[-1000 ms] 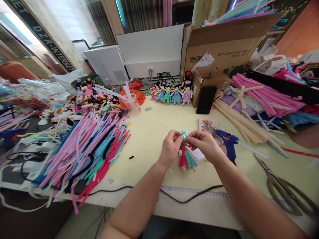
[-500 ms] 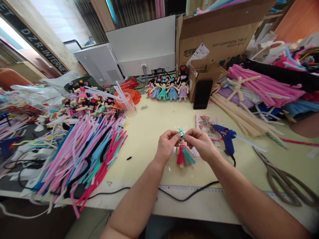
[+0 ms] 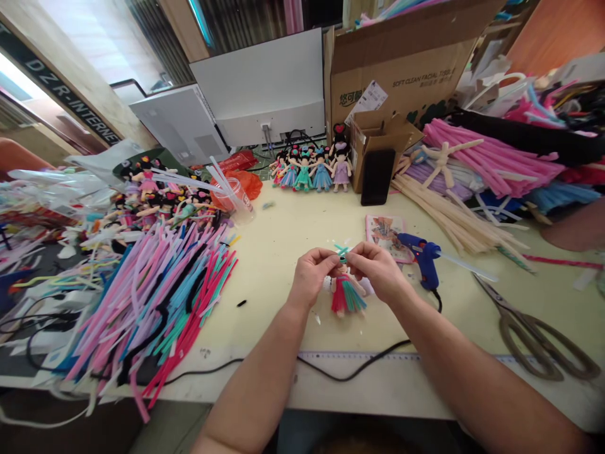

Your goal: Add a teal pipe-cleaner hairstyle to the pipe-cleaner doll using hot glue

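A small pipe-cleaner doll (image 3: 348, 295) in a red and teal skirt is upright over the table, its head between my two hands. My left hand (image 3: 312, 272) pinches with thumb and forefinger at the left side of the head. From the other side my right hand (image 3: 375, 265) pinches in the same way. A short teal pipe cleaner (image 3: 341, 249) sticks up crossed above the fingertips. The doll's face and hair are mostly hidden by my fingers. Right of my hands lies a blue glue gun (image 3: 423, 255), a clear glue stick protruding from its back.
Large scissors (image 3: 529, 334) lie at the right. Loose pipe cleaners (image 3: 161, 296) cover the left side. Finished dolls (image 3: 307, 169) stand at the back by a black phone (image 3: 378, 178) and a cardboard box (image 3: 397, 69). A black cable (image 3: 347, 377) crosses the front above a ruler edge.
The camera view has shifted slightly, so everything sits a little further left. Both hands keep their pinch at the doll's head, and the teal ends now show as a clearer cross.
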Demonstrator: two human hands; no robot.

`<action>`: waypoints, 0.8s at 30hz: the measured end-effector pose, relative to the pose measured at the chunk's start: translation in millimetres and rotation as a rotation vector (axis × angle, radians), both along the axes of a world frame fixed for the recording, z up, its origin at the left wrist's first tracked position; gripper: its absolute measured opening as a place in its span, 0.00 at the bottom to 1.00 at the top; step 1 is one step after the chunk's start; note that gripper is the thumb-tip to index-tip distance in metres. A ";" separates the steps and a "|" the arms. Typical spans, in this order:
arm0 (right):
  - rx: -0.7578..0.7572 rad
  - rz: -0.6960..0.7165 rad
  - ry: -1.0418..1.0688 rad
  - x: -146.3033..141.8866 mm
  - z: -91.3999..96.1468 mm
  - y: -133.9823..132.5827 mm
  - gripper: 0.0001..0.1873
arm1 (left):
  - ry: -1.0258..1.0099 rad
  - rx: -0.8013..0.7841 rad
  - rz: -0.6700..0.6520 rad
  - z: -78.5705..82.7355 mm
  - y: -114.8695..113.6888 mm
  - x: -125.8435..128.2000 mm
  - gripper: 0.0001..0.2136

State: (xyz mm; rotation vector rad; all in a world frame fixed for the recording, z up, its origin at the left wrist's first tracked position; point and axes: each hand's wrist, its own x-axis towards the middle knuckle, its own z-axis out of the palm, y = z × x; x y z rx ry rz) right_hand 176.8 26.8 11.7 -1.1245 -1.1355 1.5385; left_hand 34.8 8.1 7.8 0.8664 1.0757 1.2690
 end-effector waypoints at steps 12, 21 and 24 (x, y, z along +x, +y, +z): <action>0.077 0.002 -0.105 1.1 -1.8 -0.4 0.12 | 0.061 0.000 -0.017 -2.3 1.0 -1.4 0.12; 0.109 0.002 -0.164 1.2 -2.6 -0.6 0.11 | 0.054 -0.005 -0.022 -2.8 0.9 -2.2 0.13; 0.108 0.013 -0.170 1.7 -2.0 -1.0 0.10 | 0.047 -0.017 -0.016 -2.3 0.8 -1.8 0.13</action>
